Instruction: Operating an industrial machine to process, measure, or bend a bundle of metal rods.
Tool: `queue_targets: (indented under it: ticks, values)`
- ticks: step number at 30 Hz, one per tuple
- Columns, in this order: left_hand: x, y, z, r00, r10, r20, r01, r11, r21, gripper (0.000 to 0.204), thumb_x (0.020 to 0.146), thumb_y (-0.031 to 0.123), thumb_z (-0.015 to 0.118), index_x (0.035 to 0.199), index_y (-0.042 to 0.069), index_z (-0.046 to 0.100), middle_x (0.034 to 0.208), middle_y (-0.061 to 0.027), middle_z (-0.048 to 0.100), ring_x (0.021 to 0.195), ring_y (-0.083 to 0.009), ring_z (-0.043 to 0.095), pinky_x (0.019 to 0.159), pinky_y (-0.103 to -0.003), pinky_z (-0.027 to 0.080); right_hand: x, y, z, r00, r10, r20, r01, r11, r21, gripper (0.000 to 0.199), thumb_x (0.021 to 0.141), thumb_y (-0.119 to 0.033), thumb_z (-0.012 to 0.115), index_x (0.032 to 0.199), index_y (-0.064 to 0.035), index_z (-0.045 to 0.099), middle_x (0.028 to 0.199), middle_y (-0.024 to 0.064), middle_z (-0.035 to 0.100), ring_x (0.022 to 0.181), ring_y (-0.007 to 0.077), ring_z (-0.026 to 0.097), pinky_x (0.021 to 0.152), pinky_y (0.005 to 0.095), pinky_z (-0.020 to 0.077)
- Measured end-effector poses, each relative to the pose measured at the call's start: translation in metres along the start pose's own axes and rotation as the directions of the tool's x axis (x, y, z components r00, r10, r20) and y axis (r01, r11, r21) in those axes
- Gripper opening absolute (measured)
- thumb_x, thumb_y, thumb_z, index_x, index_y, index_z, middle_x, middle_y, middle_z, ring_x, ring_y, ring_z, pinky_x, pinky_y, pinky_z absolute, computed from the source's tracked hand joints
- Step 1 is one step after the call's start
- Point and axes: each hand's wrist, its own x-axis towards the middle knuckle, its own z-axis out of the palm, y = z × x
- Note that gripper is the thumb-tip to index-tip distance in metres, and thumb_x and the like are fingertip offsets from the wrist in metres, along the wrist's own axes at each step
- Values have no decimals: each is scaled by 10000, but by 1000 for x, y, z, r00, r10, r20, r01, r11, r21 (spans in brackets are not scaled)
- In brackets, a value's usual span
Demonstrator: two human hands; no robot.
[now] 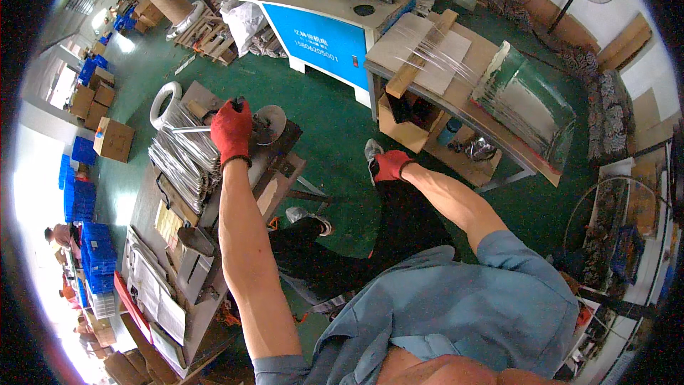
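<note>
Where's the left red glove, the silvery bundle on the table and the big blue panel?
Left red glove point(231, 133): head view, its back.
Silvery bundle point(185, 170): head view, its middle.
Blue panel point(318, 44): head view, front face.

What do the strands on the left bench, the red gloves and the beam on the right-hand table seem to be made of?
Strands: probably bare metal, shiny; they gleam silver, though glossy plastic isn't excluded.
Gloves: likely fabric, matte; they hug the hands softly.
Beam: apparently unpainted wood; yellow-brown, dull and square-edged.
</note>
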Motion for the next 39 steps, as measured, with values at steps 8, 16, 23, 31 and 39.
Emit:
queue_targets:
  ticks: [8,16,23,31,39]
  values:
    - [3,-11,4,1000,-11,6,11,1000,-5,417,852,470,516,959,97,667,937,-163,674,890,-356,638,758,-470,503,1,-13,-18,967,87,241,-90,996,2,1139,631,-494,697,1433,63,111,1404,302,342,1185,370,511,954,409,469]
    - [2,-7,2,1000,-15,17,15,999,-32,437,851,486,504,940,92,671,941,-164,674,900,-359,635,771,-470,499,6,-9,-13,967,76,242,-82,997,13,1167,624,-515,696,1425,91,103,1422,318,296,1243,379,453,1001,400,434]
    - [0,-5,0,999,-27,39,28,999,-33,439,858,486,497,934,90,669,942,-159,675,901,-357,636,774,-465,500,4,-9,-17,964,68,258,-79,996,32,1216,593,-559,710,1407,125,120,1421,341,273,1270,391,416,1036,393,401]
    - [1,-8,3,1000,-9,13,10,998,-64,419,849,471,518,958,97,671,947,-161,675,894,-351,641,771,-463,504,3,-10,-21,957,61,284,-77,996,45,1220,591,-573,711,1408,121,128,1436,330,254,1291,397,383,1060,394,374]
    - [-2,-3,-2,999,-30,17,31,998,-48,409,837,471,530,956,104,667,941,-164,673,891,-356,640,766,-469,503,2,-11,-23,954,73,291,-87,996,37,1212,593,-571,716,1407,120,144,1425,327,282,1290,394,389,1053,398,381]
